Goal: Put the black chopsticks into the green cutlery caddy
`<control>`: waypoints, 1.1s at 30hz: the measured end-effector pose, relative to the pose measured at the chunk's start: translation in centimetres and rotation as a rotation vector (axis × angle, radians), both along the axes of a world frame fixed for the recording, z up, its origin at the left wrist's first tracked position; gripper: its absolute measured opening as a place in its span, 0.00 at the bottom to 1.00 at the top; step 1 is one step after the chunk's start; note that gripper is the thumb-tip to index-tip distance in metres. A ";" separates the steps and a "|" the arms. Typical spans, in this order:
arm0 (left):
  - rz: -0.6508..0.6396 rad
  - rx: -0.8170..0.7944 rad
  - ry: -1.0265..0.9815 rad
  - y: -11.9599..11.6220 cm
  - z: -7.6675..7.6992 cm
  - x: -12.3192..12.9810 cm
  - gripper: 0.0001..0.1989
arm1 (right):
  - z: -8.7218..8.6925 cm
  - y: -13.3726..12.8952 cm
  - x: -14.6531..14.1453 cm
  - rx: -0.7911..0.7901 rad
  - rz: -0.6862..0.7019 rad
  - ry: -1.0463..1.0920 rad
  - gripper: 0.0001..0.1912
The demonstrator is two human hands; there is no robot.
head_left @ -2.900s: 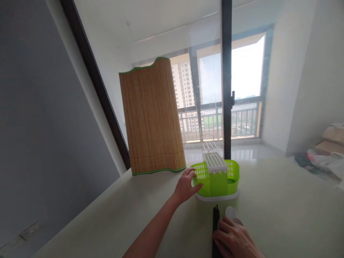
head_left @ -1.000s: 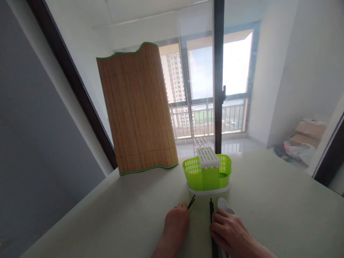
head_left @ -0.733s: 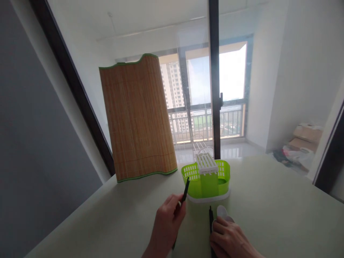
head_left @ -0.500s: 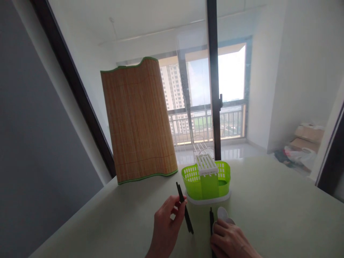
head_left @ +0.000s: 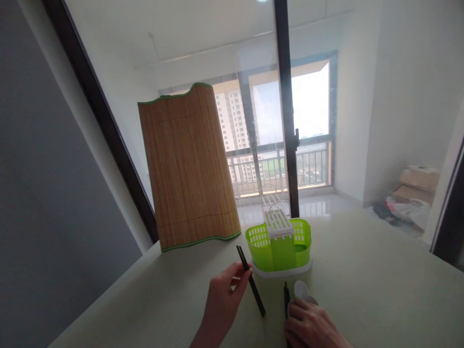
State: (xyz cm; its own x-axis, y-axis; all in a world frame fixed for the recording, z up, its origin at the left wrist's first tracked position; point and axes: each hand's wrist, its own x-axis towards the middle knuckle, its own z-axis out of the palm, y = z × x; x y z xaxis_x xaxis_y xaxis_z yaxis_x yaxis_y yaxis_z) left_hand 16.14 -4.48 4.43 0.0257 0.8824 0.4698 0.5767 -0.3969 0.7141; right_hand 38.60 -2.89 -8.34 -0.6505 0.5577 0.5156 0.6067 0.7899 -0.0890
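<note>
Black chopsticks [head_left: 251, 280] in left hand [head_left: 223, 304] — near green caddy [head_left: 279, 244], bare table [head_left: 362, 290] rightward

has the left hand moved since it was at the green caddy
Yes. The left hand has pulled back toward the person, off the green caddy, and holds black chopsticks.

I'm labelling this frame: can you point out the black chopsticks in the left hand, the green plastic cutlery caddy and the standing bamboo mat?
black chopsticks [head_left: 253, 290], head view, mid-shaft below the fingers.
green plastic cutlery caddy [head_left: 283, 249], head view, front wall.
standing bamboo mat [head_left: 188, 169], head view, middle of its face.
</note>
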 end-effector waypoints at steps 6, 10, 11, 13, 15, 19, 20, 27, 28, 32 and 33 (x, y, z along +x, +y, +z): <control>-0.035 -0.046 0.002 0.6 0.1 0.9 0.10 | -0.4 0.2 -0.3 0.031 -0.009 -0.020 0.06; -0.015 0.019 0.011 1.1 1.3 0.7 0.10 | -0.7 0.3 -0.5 0.035 -0.028 -0.029 0.06; 0.024 0.070 -0.003 1.3 2.0 0.6 0.10 | -0.8 0.4 -0.5 0.037 -0.032 -0.031 0.07; 0.114 0.185 -0.066 2.2 3.8 0.1 0.11 | -1.1 0.5 -0.5 0.038 -0.035 -0.036 0.07; 0.169 0.302 -0.157 3.4 6.1 -0.3 0.13 | -1.3 0.6 -0.6 0.038 -0.038 -0.041 0.07; 0.192 0.490 -0.249 7.0 9.6 -0.4 0.15 | -1.5 0.7 -0.7 0.051 -0.046 -0.047 0.08; 0.190 0.495 -0.241 8.0 9.9 -0.3 0.15 | -1.6 0.7 -0.8 0.055 -0.048 -0.047 0.08; 0.122 0.120 0.051 14.3 5.6 1.4 0.10 | -2.5 1.4 -1.3 0.098 -0.049 -0.036 0.11; 0.104 0.090 0.060 14.7 4.7 1.7 0.09 | -2.7 1.6 -1.4 0.111 -0.047 -0.032 0.12; 0.030 -0.058 0.095 15.8 2.5 3.2 0.08 | -3.1 1.8 -1.5 0.134 -0.058 -0.022 0.12; 0.015 -0.089 0.105 16.0 2.3 3.5 0.09 | -3.0 1.7 -1.5 0.131 -0.063 -0.022 0.13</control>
State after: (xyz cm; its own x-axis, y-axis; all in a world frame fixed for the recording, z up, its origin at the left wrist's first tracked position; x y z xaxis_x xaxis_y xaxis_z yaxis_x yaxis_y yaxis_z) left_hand 19.63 11.52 6.71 0.0575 0.9212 0.3849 0.6557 -0.3256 0.6812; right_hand 37.08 -1.15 -11.38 -0.6286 0.5264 0.5725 0.6559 0.7544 0.0264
